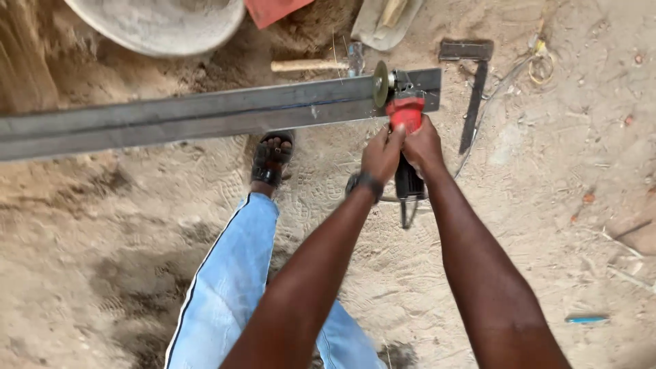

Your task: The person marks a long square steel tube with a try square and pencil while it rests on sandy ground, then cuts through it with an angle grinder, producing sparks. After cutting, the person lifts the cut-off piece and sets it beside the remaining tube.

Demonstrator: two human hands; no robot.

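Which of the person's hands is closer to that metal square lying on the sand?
The right hand. It grips the red angle grinder just left of the metal square. The left hand grips the grinder too, on the far side, farther from the square.

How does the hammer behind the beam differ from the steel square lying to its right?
The hammer has a pale wooden handle and lies roughly level across the view; the steel square is dark metal, L-shaped, its long arm running down the sand. The hammer's head is partly hidden behind the steel beam; the square shows whole. Both lie untouched on the sandy ground, while the left hand and right hand hold the red angle grinder.
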